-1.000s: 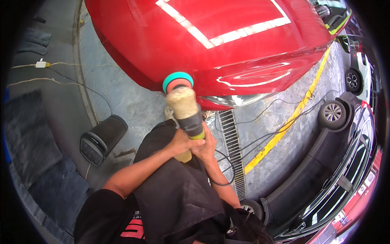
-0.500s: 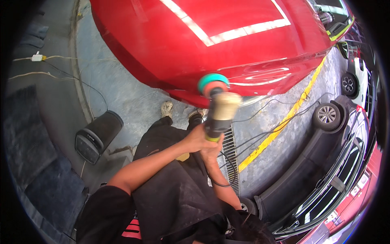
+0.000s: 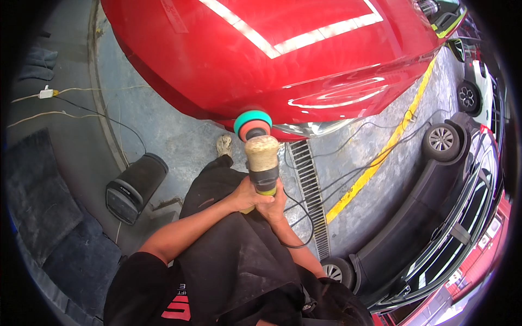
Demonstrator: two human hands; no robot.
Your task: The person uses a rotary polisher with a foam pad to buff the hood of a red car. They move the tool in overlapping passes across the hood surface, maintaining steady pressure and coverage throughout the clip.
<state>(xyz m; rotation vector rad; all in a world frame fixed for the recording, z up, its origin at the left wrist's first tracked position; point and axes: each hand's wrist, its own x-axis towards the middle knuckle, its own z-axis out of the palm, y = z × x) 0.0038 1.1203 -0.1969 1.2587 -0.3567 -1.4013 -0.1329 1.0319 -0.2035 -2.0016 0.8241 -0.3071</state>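
Observation:
Both hands grip a car polisher [image 3: 262, 155] by the end of its body, level with my waist. My left hand [image 3: 246, 196] wraps it from the left and my right hand [image 3: 273, 204] from the right; the fingers are partly hidden beneath. A tan wrap covers the polisher's middle, and at its far end sits a round green pad [image 3: 254, 116] on an orange backing. That pad is at the front edge of a glossy red car hood [image 3: 234, 70]; whether it touches, I cannot tell. A black cord [image 3: 311, 231] loops past my right wrist.
A black speaker [image 3: 136, 187] stands on the floor at left, near cables and a white plug block [image 3: 48, 93]. A floor drain grate [image 3: 311, 187] and a yellow line [image 3: 370, 179] run at right. Beyond them is a dark car [image 3: 402, 233]; dark mats [image 3: 38, 179] lie far left.
The polisher and both hands have moved left along the hood's front edge, and the tool stands more upright in view. Its blur has lessened. My grip stays on it.

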